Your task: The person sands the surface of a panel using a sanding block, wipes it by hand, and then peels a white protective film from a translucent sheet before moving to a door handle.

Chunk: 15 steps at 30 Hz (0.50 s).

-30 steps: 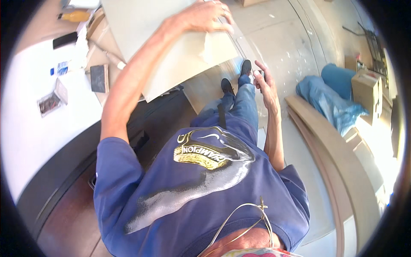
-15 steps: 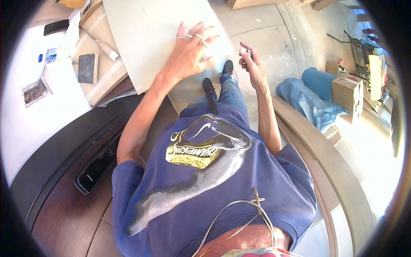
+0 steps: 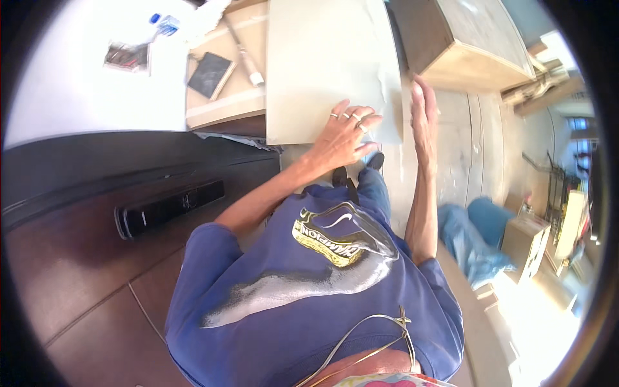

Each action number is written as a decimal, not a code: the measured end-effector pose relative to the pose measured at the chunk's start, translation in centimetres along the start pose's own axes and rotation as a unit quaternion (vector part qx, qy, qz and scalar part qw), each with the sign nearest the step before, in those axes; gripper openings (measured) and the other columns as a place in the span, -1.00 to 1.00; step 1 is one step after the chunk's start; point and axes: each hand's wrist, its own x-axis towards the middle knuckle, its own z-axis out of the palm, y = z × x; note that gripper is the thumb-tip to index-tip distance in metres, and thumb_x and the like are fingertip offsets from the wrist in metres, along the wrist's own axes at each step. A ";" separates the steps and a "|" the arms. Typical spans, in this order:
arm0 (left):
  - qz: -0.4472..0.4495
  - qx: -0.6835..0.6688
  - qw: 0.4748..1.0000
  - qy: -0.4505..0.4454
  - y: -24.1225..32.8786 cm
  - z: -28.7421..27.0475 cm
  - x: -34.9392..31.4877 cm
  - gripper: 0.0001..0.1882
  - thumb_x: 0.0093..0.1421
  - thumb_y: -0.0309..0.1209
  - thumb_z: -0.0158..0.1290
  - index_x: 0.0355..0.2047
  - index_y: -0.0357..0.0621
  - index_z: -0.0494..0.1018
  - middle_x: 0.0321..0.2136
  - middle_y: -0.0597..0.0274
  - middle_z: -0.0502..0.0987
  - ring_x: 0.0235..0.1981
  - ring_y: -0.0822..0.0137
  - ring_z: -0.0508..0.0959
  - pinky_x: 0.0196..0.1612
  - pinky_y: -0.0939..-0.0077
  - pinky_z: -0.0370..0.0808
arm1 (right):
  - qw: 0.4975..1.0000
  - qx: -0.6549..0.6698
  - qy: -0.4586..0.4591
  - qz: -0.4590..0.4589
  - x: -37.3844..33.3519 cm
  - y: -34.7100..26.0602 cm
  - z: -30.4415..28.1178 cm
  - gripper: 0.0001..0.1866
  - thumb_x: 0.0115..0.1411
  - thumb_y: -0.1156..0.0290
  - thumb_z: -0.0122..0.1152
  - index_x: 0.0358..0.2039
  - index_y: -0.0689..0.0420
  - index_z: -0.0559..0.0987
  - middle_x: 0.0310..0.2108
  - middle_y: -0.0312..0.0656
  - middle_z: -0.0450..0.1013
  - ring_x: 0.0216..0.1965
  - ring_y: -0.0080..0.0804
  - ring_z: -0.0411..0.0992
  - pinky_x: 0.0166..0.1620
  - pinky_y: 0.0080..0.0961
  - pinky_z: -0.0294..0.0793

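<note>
“White, smooth tabletop (image 3: 61, 97), far left. Bearing?”

“One shallow box of dark contents (image 3: 127, 58), blurred; one clear plastic bottle with a blue cap (image 3: 167, 26), lying down.”

“Next along?”

“Tan wooden board (image 3: 240, 97), carrying a dark-faced rectangular block (image 3: 211, 75) and, beside that, a slim tool with a pale cylindrical handle (image 3: 248, 59).”

“Principal piece?”

“Pale, flat, rectangular panel (image 3: 322, 58), upper centre, just right of the tan board.”

“Left hand (image 3: 342, 134)?”

“Forearm slanting up from lower left; back of hand uppermost; ringed fingers spread, slightly bent, over the panel's near edge; thumb apart, pointing right. Nothing gripped; contact with the panel unreadable.”

“Right hand (image 3: 423, 116)?”

“Forearm nearly upright in view; hand edge-on, just right of the panel; visible fingers extended away from the body. Palm hidden: I can't say whether it encloses anything.”

“Far right?”

“Light wooden box (image 3: 477, 64); below it in view, crumpled blue plastic sheeting (image 3: 467, 248) beside a brown cardboard carton (image 3: 523, 242).”
</note>
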 end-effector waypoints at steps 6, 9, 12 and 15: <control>-0.116 0.011 0.993 0.025 0.7 2.8 0.2 -0.58 0.13 -0.09 0.29 -0.08 0.00 0.55 -0.06 0.17 0.53 0.08 0.04 0.45 0.15 0.02 0.31 | 0.953 0.045 -0.247 -0.167 14.4 -7.9 20.0 -0.43 0.43 0.01 0.08 0.29 0.11 0.45 0.20 -0.02 0.44 0.25 -0.12 0.40 0.29 -0.27 0.35; -0.158 -0.032 0.986 0.043 1.0 2.3 -0.4 -0.78 0.14 -0.22 0.26 -0.24 0.03 0.58 -0.14 0.23 0.58 0.01 0.08 0.50 0.09 0.07 0.36 | 0.904 -0.068 -0.217 -0.361 17.7 -9.8 22.0 -0.18 0.35 0.05 0.19 0.43 0.24 0.15 0.32 0.42 0.19 0.29 0.36 0.26 0.35 -0.05 0.29; -0.248 -0.086 0.955 0.135 1.3 1.0 -2.2 -0.86 0.16 -0.35 0.24 -0.27 -0.01 0.59 -0.19 0.19 0.60 -0.07 0.10 0.55 0.03 0.15 0.40 | 0.777 -0.120 -0.527 -0.322 16.3 -10.9 10.8 -0.18 0.30 0.11 0.31 0.47 0.00 0.16 0.40 0.17 0.20 0.36 0.13 0.26 0.38 -0.10 0.29; -0.308 -0.086 0.928 0.190 0.1 -0.6 -2.9 -0.89 0.18 -0.44 0.23 -0.27 -0.07 0.59 -0.21 0.16 0.61 -0.09 0.10 0.57 0.01 0.21 0.44 | 0.716 -0.098 -0.654 -0.223 9.6 -5.7 1.0 -0.39 0.15 0.29 0.45 0.23 0.00 0.52 0.22 -0.19 0.44 0.30 -0.12 0.35 0.34 -0.13 0.30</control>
